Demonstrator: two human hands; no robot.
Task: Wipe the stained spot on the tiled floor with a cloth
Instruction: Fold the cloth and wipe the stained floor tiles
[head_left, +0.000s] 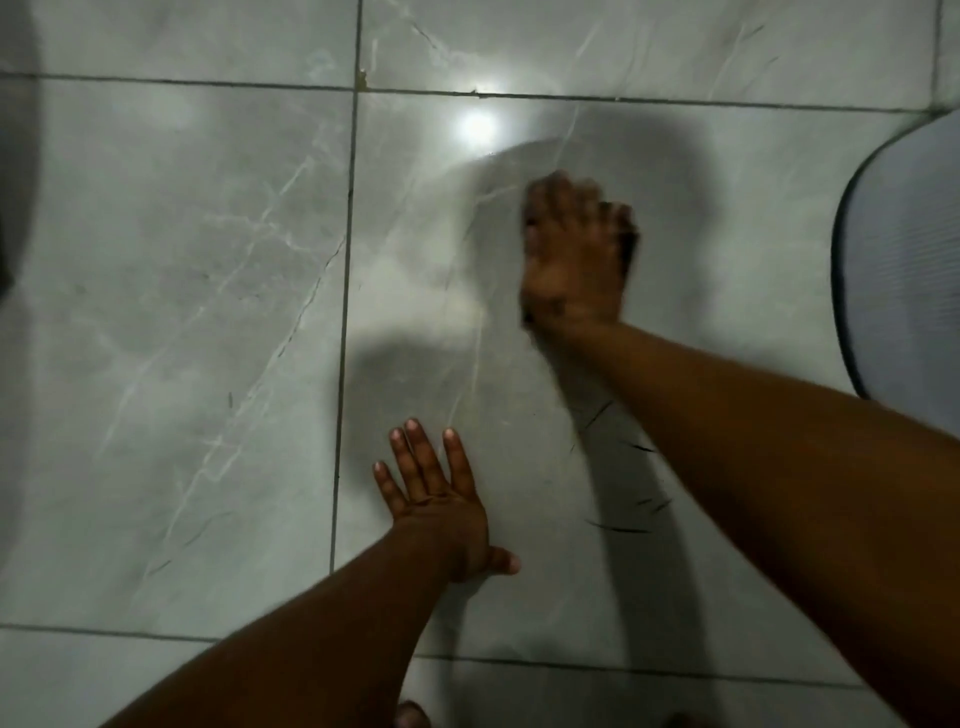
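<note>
My left hand (441, 499) lies flat on the grey marble-look floor tile (208, 312), palm down with fingers spread, holding nothing. My right hand (576, 260) is farther out on the same large tile, palm down and blurred by motion. No cloth shows under or around it, so I cannot tell whether it holds one. Short dark streaks (621, 527) mark the tile beside my right forearm, in its shadow. A lighter hazy patch (415, 291) spreads on the tile left of my right hand.
A blue-grey rounded object with a dark rim (904, 270) sits on the floor at the right edge. A dark shape (10, 208) fills the left edge. Dark grout lines (345, 260) cross the floor. Toes (413, 716) show at the bottom.
</note>
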